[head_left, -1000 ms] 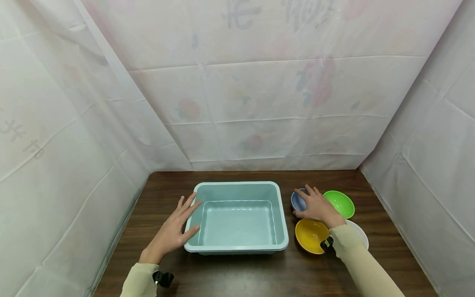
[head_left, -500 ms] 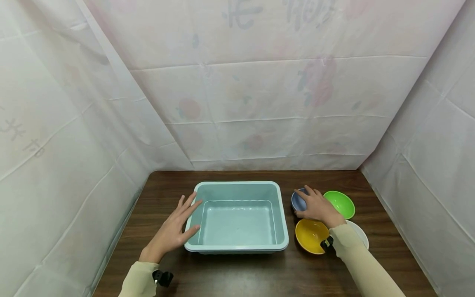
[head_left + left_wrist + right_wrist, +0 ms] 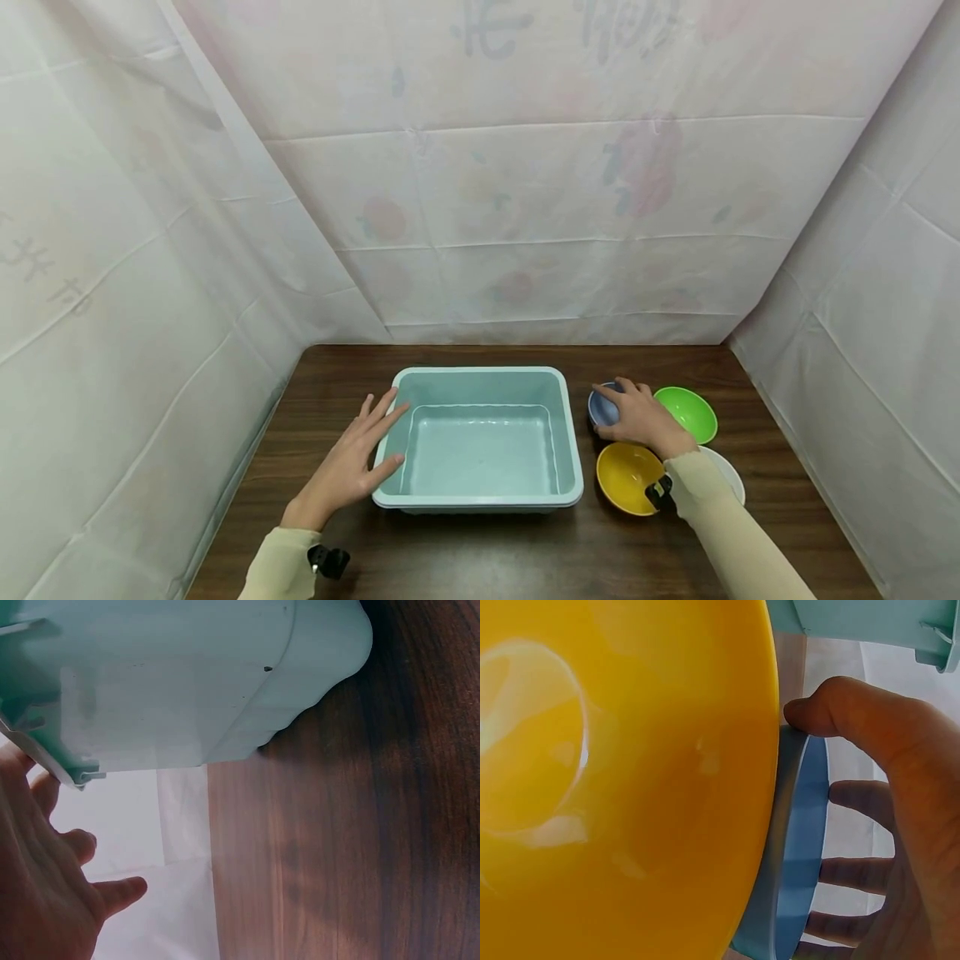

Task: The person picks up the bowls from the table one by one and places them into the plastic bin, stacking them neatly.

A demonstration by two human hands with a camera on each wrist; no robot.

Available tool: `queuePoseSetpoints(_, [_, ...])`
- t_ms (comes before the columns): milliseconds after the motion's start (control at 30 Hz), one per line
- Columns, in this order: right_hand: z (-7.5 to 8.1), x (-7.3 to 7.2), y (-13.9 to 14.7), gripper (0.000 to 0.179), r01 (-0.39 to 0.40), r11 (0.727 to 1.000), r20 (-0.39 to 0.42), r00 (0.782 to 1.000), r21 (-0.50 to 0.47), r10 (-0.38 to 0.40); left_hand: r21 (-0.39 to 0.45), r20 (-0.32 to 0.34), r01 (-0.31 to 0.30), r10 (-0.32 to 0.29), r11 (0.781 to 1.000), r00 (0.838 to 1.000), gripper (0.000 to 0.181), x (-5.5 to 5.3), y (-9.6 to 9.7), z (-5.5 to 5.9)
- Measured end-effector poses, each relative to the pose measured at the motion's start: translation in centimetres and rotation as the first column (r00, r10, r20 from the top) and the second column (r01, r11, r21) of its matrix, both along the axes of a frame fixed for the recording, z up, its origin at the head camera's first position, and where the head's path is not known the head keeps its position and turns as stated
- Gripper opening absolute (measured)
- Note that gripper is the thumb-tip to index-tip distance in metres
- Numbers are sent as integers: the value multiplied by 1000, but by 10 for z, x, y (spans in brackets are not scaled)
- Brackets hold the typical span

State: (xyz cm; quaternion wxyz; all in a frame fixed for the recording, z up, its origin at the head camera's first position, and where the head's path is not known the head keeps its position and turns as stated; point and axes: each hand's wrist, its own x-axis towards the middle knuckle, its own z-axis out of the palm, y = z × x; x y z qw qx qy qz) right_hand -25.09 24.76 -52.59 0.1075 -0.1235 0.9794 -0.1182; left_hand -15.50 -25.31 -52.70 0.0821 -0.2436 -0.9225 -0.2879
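My left hand (image 3: 343,473) lies with fingers spread over the left rim of a pale blue-green plastic basin (image 3: 480,502); in the left wrist view fingertips touch the basin's edge. At the right, my right hand (image 3: 647,421) reaches over a small blue bowl (image 3: 602,410). Seen from the right wrist, the thumb (image 3: 810,716) sits at the near rim of that bowl and the other fingers reach its far rim, gripping across it. A yellow bowl (image 3: 626,477) stands just in front, below the right wrist, and hides part of the blue bowl in the right wrist view.
A green bowl (image 3: 686,412) stands right of the right hand, and a white dish (image 3: 729,475) is partly hidden under the right sleeve. All stand on a dark wooden table (image 3: 480,558). White cloth (image 3: 525,208) hangs behind and along both sides.
The fingers and thumb of my right hand have drawn in slightly on the blue bowl. My left hand and the basin stay where they were.
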Motion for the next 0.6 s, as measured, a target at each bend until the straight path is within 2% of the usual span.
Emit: queuePoseSetpoints(600, [-3,0,0,76,-37,999,-94,995,0,37,10,19,-17,16,1000,1000,73,1,2,0])
